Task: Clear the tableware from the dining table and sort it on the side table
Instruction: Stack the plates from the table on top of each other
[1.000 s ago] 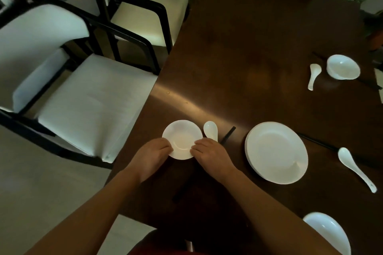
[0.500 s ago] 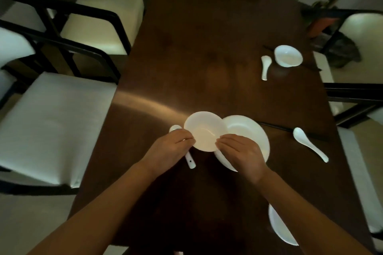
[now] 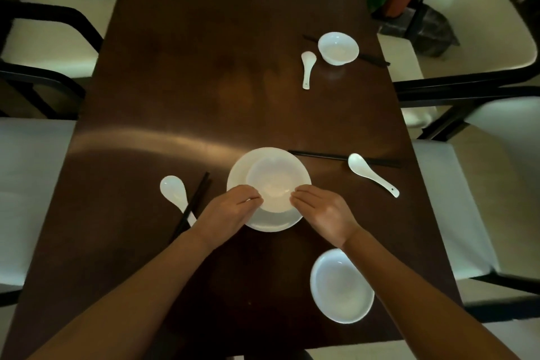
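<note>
A small white saucer [image 3: 273,181] sits over the large white plate [image 3: 238,177] at the middle of the dark dining table [image 3: 204,82]. My left hand [image 3: 230,210] pinches the saucer's left rim and my right hand [image 3: 324,210] pinches its right rim. A white spoon [image 3: 173,191] and black chopsticks [image 3: 194,202] lie left of the plate. Another spoon [image 3: 371,174] lies to the right across a second pair of chopsticks [image 3: 321,156]. A white bowl [image 3: 342,286] stands near my right forearm. Far right are a small bowl [image 3: 338,48] and a spoon [image 3: 307,67].
White-cushioned chairs with black frames stand along both sides of the table: one at the left [image 3: 32,184], one at the right [image 3: 455,207], another at the far right [image 3: 479,20]. A potted plant [image 3: 394,0] stands past the far right corner.
Both hands carried the small saucer rightward from beside the left spoon onto the large plate. The camera view swung to the right with it.
</note>
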`<state>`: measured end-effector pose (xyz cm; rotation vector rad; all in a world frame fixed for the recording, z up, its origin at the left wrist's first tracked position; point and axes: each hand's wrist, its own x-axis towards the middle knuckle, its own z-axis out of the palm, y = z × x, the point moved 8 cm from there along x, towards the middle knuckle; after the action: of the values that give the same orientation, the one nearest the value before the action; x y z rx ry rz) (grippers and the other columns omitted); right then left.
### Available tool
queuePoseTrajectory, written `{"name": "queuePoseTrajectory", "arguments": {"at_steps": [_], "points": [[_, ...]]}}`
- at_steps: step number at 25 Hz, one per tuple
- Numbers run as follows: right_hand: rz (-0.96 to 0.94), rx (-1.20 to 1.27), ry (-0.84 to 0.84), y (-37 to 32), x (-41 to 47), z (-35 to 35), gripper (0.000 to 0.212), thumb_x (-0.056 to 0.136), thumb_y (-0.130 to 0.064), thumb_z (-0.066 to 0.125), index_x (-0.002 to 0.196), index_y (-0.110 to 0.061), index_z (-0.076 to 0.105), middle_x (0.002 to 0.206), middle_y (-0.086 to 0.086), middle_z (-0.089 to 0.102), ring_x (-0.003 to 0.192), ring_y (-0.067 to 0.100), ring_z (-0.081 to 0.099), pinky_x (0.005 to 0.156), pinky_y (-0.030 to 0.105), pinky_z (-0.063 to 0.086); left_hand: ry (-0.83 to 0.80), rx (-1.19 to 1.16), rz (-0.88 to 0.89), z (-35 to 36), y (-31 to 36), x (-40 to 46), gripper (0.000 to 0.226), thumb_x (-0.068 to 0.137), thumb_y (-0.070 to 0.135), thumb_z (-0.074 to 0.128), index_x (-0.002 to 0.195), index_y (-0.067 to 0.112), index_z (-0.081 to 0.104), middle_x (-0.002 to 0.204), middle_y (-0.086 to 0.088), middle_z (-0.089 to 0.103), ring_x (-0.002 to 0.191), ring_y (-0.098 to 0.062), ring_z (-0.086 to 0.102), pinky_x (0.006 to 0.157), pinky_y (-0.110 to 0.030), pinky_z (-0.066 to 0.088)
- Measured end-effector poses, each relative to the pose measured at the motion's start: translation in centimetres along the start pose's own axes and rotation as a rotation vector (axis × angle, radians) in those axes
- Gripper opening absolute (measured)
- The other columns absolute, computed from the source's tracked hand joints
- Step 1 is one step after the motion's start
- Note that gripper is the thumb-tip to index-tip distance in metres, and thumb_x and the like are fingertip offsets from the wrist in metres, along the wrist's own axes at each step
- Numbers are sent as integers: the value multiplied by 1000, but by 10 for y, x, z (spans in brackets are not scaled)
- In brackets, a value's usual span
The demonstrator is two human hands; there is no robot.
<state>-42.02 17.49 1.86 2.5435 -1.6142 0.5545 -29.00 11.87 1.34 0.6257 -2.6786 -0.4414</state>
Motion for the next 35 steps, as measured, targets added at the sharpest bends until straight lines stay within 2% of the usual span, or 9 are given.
{"name": "queuePoseTrajectory", "arguments": {"at_steps": [6, 9, 12, 14, 18, 21, 28, 32, 35], "points": [[139, 36, -108, 6, -12, -1, 45, 64, -12, 82, 107, -8, 68, 108, 13, 71, 100, 27, 67, 79, 37, 57, 51, -6, -139, 2, 3, -4, 33, 76, 7, 68, 109, 5, 67, 116, -13, 66, 112, -27, 59, 96, -42, 48], [484, 171, -51, 31, -40, -23, 39, 79, -13, 68, 117, -14, 62, 116, 9, 65, 107, 22, 61, 82, 33, 55, 200, -205, -568, -10, -16, -14, 38, 82, 7, 59, 120, 10, 58, 118, -9, 60, 108, -21, 56, 93, -35, 47], [916, 508, -277, 57, -107, -14, 37, 82, -23, 66, 118, -24, 59, 118, -1, 61, 100, 10, 58, 82, 21, 49, 252, -507, -1061, 0, -40, -21, 35, 86, 14, 59, 121, 12, 57, 106, -6, 63, 89, -18, 62, 79, -30, 49], [1036, 681, -462, 55, -142, -3, 37, 80, -24, 70, 115, -25, 61, 112, -2, 65, 89, 5, 61, 73, 12, 47, 178, -635, -1198, 13, -43, -18, 36, 85, 15, 62, 120, 10, 57, 107, -12, 64, 85, -24, 66, 82, -39, 54], [1043, 706, -557, 45, -168, 8, 27, 80, -15, 69, 105, -25, 66, 101, -3, 68, 81, 5, 61, 60, 7, 46, 178, -714, -1306, 27, -40, -16, 38, 83, 5, 64, 120, 5, 58, 114, -15, 61, 73, -17, 61, 65, -28, 55], [1082, 758, -515, 47, -170, 7, 20, 83, -10, 64, 99, -21, 68, 93, -3, 67, 75, 7, 63, 52, 10, 50, 260, -819, -1398, 32, -40, -22, 39, 82, 2, 65, 120, 4, 59, 114, -15, 62, 85, -22, 62, 70, -31, 56], [1213, 1113, -182, 74, -101, -39, 28, 81, 0, 64, 84, -28, 64, 89, -6, 66, 79, 9, 66, 53, 20, 56, 323, -852, -1443, 33, -52, -31, 35, 82, 5, 65, 116, 7, 63, 106, -9, 63, 89, -22, 63, 86, -39, 54], [1291, 1126, -85, 82, -31, -29, 22, 81, 4, 61, 93, -15, 64, 96, 3, 66, 84, 16, 66, 55, 25, 58, 317, -798, -1404, 28, -63, -30, 29, 82, 7, 65, 112, 5, 66, 99, -8, 66, 70, -11, 60, 71, -29, 54], [1375, 1102, -66, 80, -7, -6, 20, 82, 2, 60, 96, -13, 62, 106, 10, 65, 95, 25, 65, 63, 29, 58, 337, -785, -1356, 20, -72, -27, 28, 83, 5, 64, 110, 4, 66, 102, -10, 67, 75, -16, 60, 63, -26, 52]]}}
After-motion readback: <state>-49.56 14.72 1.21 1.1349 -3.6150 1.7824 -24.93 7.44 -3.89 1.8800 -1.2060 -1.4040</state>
